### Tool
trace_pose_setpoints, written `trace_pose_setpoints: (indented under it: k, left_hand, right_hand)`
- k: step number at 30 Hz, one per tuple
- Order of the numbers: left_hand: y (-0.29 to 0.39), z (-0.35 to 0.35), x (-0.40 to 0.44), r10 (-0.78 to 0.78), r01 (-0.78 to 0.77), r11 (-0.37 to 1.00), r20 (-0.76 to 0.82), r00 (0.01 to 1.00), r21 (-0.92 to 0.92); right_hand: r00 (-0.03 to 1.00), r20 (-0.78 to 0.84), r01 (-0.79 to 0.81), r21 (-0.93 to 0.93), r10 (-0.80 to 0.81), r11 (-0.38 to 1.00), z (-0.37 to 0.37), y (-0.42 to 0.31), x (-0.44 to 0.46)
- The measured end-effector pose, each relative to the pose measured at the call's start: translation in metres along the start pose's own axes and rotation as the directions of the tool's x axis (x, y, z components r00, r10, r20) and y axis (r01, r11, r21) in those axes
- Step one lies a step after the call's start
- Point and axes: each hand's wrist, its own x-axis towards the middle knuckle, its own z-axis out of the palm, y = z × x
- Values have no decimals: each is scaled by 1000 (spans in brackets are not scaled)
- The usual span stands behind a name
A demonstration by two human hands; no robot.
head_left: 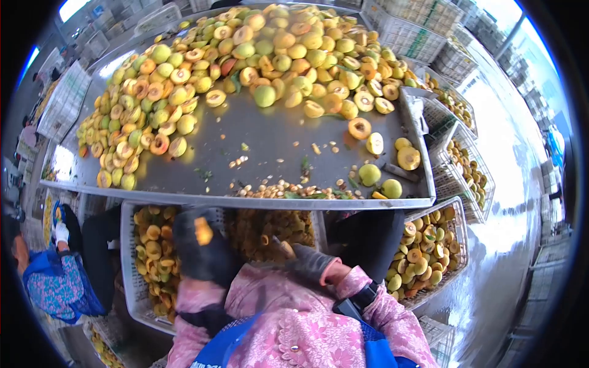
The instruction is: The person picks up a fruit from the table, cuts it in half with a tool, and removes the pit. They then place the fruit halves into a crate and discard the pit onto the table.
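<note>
My left hand (195, 236), in a dark glove and smeared by motion, is over the crates in front of my lap. An orange piece of peach (204, 230) shows at its fingers. My right hand (308, 264), in a dark grey glove, is closed around a small tool like a pitting knife (284, 246), its tip pointing up and left. Below the table edge, a crate of halved peaches (127, 245) stands on the left. Between my knees is a container of darker, wet-looking fruit pieces (270, 224).
A metal table (227, 138) bears a large heap of whole and halved peaches (276, 55). Loose pits (288, 189) lie along its near edge. More peach crates (460, 257) stand to the right on a wet floor (500, 214). A co-worker (61, 276) sits at left.
</note>
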Motion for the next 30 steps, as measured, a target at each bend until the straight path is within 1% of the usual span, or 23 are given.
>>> trace_pose_setpoints:
  k: [1,2,3,4,5,6,7,8,9,11,13,14,15,17,18,19,20,21,22,24,27,28,30]
  left_hand:
    - [-71,3,1,-372,345,603,129,919,-719]
    - [-118,-18,6,-352,370,741,145,924,-560]
    - [-128,-33,15,-331,360,907,159,930,-217]
    - [-139,-47,24,-309,284,946,173,935,154]
    - [-130,-59,34,-292,109,761,189,938,639]
    - [-122,-53,40,-254,142,875,190,948,462]
    - [-111,-45,48,-214,160,951,187,959,266]
    - [-102,-38,56,-178,170,984,179,968,59]
    - [-107,-14,65,-32,19,998,188,982,67]
    - [-30,25,88,-73,184,930,328,942,-319]
    - [33,76,105,242,-90,885,286,927,-457]
    - [55,104,113,332,-167,864,287,899,-476]
    - [76,135,121,420,-243,835,285,862,-494]
    - [126,193,135,405,-107,834,468,785,-541]
    - [160,207,139,410,-119,852,507,758,-510]
    - [190,219,140,411,-131,868,546,730,-479]
    - [201,243,139,482,-236,850,515,709,-471]
    - [222,248,135,485,-257,856,522,702,-449]
    - [215,287,130,535,-324,833,505,678,-448]
    - [220,317,120,477,-229,874,669,569,-428]
    - [218,326,108,472,-59,855,728,496,-515]
    - [215,324,102,439,53,845,747,500,-532]
    - [208,312,97,366,270,791,777,512,-550]
  right_hand:
    - [978,30,-206,8,206,979,-1,-1,2]
    - [914,62,-402,15,400,916,-5,-1,3]
    - [878,156,-474,163,452,865,-15,-10,3]
    - [878,145,-477,189,456,859,-16,-6,3]
    - [879,140,-476,214,456,853,-12,2,3]
    - [882,134,-472,239,452,849,-5,13,4]
    - [891,74,-454,169,448,875,1,20,8]
    - [885,80,-466,184,459,865,2,27,4]
    - [878,88,-478,198,470,856,-7,14,2]
    - [867,59,-494,226,494,840,-7,26,0]
    - [904,-60,-384,323,424,865,5,56,-12]
    - [913,-122,-324,365,390,873,9,68,-17]
    - [901,-92,-346,439,425,829,11,78,-19]
    - [934,-118,-306,216,336,927,23,100,-24]
    - [948,-135,-258,197,287,946,32,112,-24]
    - [959,-152,-210,177,238,961,41,125,-24]
    - [968,-167,-162,156,188,974,49,137,-24]
    - [953,-272,-105,117,133,988,76,159,-19]
    - [951,-298,-78,28,83,997,65,151,-18]
    - [938,-347,-37,-154,-19,987,41,130,-15]
    - [942,-310,-92,123,127,988,56,146,-11]
    - [942,-287,-112,217,173,970,63,147,-11]
    - [957,-250,-95,204,146,974,69,147,-15]
